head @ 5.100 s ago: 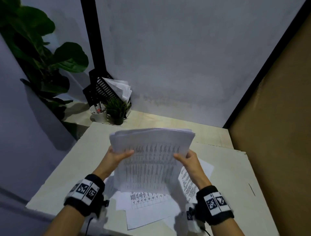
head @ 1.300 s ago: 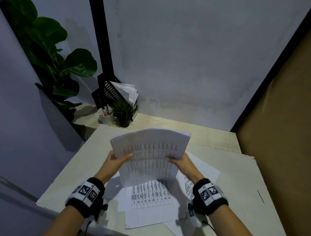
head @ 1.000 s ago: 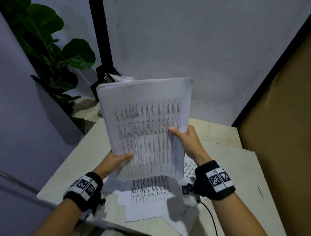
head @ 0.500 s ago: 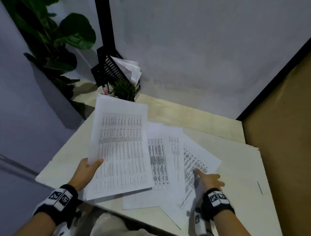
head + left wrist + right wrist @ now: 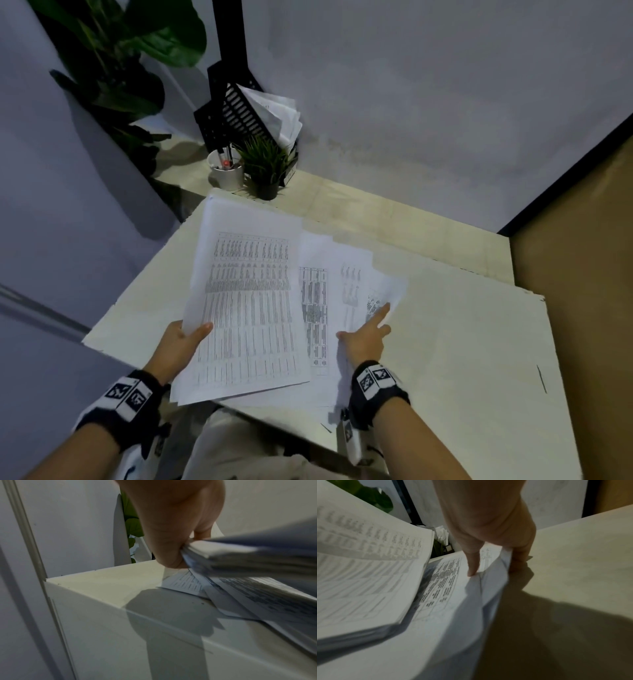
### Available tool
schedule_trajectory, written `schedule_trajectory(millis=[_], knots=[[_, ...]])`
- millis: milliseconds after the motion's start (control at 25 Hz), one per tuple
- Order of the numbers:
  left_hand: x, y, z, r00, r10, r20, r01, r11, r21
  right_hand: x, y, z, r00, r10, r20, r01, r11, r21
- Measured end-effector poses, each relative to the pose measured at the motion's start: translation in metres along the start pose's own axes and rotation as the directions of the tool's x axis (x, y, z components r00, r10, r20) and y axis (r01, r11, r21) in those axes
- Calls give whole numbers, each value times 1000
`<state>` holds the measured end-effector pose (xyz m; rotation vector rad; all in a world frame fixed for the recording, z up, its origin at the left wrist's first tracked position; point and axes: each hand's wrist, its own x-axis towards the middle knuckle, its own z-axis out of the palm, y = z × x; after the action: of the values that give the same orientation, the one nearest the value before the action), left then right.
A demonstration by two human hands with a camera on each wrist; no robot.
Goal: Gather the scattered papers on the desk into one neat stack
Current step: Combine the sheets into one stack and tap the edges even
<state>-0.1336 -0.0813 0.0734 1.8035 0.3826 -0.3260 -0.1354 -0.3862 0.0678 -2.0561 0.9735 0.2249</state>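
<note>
My left hand grips a thick stack of printed papers by its near left corner, thumb on top. The stack is held tilted just above the pale desk, seen edge-on in the left wrist view. A few loose printed sheets lie fanned on the desk to its right, partly under it. My right hand rests on them with the index finger straight on the top sheet. In the right wrist view the sheets' right edge buckles up against my other fingers.
A black file rack with papers, a white pen cup and a small potted plant stand at the desk's far left corner. A large leafy plant is behind them. A brown panel bounds the right side.
Both hands held the stack upright a second ago. My right hand let go and dropped onto the loose sheets, which have since slid left. The left hand lowered the stack.
</note>
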Motion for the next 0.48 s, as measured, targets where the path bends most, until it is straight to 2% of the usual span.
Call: schedule_trajectory(millis=[160,240,360,480], knots=[[1,-4,2,1000,-7,-25,8,1000,17,-27,2,25,988,-139,59,145,985,-96],[1,-9,4,999,-15,-36,16,999,36,-33,0,34,980,-165,109,174,982,-79],[2,-11,2,998,-24,-50,26,999,36,-20,-6,23,984,-111,140,98,991,95],[2,3,-7,997,-5,-74,4,1000,-19,4,-4,-18,995,-62,82,40,969,244]])
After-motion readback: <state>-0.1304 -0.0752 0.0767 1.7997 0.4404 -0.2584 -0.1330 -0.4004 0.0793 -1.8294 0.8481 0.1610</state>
